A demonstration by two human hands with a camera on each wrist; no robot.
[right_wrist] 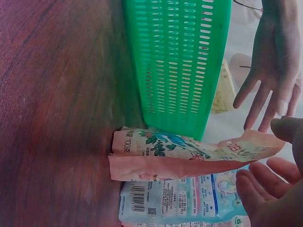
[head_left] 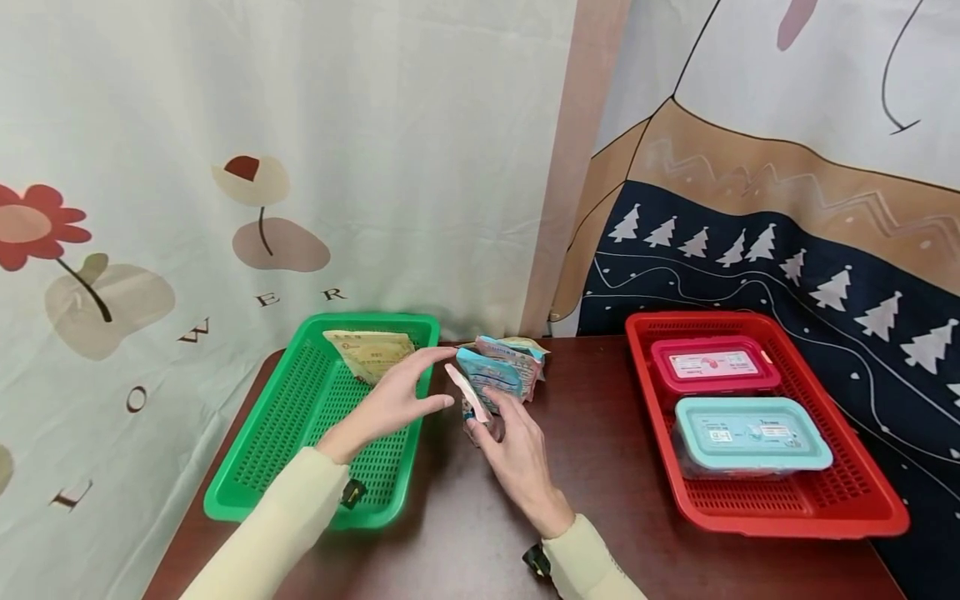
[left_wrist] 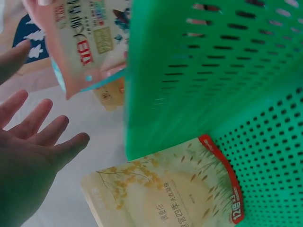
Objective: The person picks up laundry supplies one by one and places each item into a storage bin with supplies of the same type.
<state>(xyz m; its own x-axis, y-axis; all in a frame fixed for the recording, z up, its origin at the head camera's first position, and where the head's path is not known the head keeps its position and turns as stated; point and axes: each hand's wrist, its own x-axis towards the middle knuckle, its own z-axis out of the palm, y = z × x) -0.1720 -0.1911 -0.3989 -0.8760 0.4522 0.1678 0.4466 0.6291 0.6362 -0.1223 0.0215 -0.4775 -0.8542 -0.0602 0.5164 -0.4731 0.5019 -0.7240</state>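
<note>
In the head view my left hand (head_left: 396, 393) hovers over the right rim of the green basket (head_left: 422, 367), fingers extended and thumb apart, holding nothing. A yellow pouch (head_left: 372, 354) leans upright inside the basket's far end. Between the baskets, my right hand (head_left: 519, 454) has its thumb and fingers on either side of a pink packet (right_wrist: 189, 163) standing on edge, pinching it. Directly behind that packet stands a blue packet (head_left: 491, 375), with pink and yellowish packets (head_left: 525, 357) further back. In the left wrist view the pink packet (left_wrist: 90, 42) shows its printed front beside the basket wall.
On the right of the dark wooden table (head_left: 600, 450) stands a red basket (head_left: 862, 500). It holds a magenta-lidded box (head_left: 716, 365) and a light-blue-lidded box (head_left: 753, 435). A printed curtain (head_left: 450, 167) hangs along the table's back edge.
</note>
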